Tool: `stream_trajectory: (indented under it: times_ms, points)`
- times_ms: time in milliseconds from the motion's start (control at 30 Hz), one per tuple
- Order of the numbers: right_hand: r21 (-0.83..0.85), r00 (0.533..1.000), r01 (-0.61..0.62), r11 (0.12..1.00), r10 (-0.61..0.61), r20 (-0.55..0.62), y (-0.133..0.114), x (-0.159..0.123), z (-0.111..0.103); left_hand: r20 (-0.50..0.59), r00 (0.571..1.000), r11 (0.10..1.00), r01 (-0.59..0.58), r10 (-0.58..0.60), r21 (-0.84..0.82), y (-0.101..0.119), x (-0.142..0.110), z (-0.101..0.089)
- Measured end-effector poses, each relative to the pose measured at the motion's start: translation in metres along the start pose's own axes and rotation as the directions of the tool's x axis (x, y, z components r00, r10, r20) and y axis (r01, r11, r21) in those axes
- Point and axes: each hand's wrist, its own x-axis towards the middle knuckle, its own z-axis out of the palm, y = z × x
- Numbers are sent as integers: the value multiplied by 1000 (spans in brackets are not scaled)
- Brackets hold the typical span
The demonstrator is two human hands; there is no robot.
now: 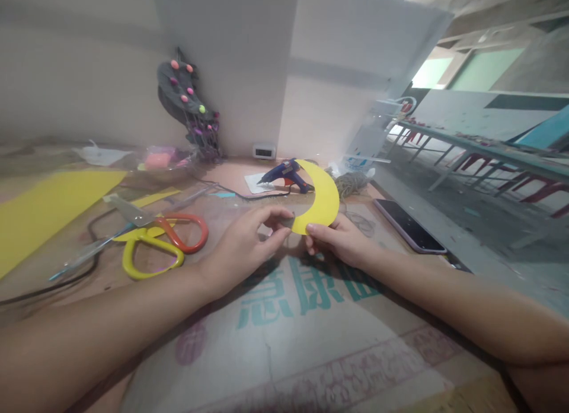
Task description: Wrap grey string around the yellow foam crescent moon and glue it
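Note:
A yellow paper crescent [323,195] stands upright above the cardboard sheet [284,336]. My right hand [340,241] pinches its lower tip from the right. My left hand [249,238] is closed in a pinch at the same tip from the left, thumb and fingers pressed on the paper. Behind the crescent lies a blue glue gun [284,176] on a white pad.
Two pairs of scissors, one with orange handles [186,232] and one with yellow handles [149,256], lie at the left beside a yellow paper sheet [48,205]. A phone [409,226] lies at the right. A dark decorated piece [186,102] leans on the wall. Twine [353,182] sits behind.

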Motion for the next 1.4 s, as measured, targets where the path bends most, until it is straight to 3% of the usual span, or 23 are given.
stream_trajectory:
  times_ms: [200,367,500,633,733,833,933,1033,1167,1267,1400]
  points:
    - [31,1000,11,999,-11,-6,3,2,-1,32,999,999,37,-36,-32,-4,0,1]
    - [64,997,-7,998,12,-73,2,4,0,46,992,958,122,-114,-261,-11,3,5]
    - [-81,997,-8,997,2,-73,-3,2,2,88,973,906,230,-212,-356,-9,6,4]
    - [-282,999,54,958,-54,8,-10,0,4,115,966,910,256,-231,-326,-8,6,1]
    - [-324,993,115,939,-105,47,-10,-1,8,122,958,878,285,-258,-385,-10,5,2]
    - [-376,970,214,902,-242,-29,-6,1,8,139,948,832,317,-285,-456,-12,4,3]
    - [-419,934,245,874,-329,-140,1,5,4,180,937,834,348,-299,-427,-12,5,3]
    - [-233,933,293,927,-330,-143,9,11,-2,226,925,861,371,-307,-349,-12,5,3]
    - [94,959,280,955,-282,8,15,16,-5,261,916,870,379,-305,-315,-14,5,3]
    - [160,976,190,969,-204,75,16,17,-3,293,914,879,368,-281,-304,-16,5,5]
    - [156,989,136,978,-144,42,17,18,1,316,922,904,318,-225,-285,-19,5,6]
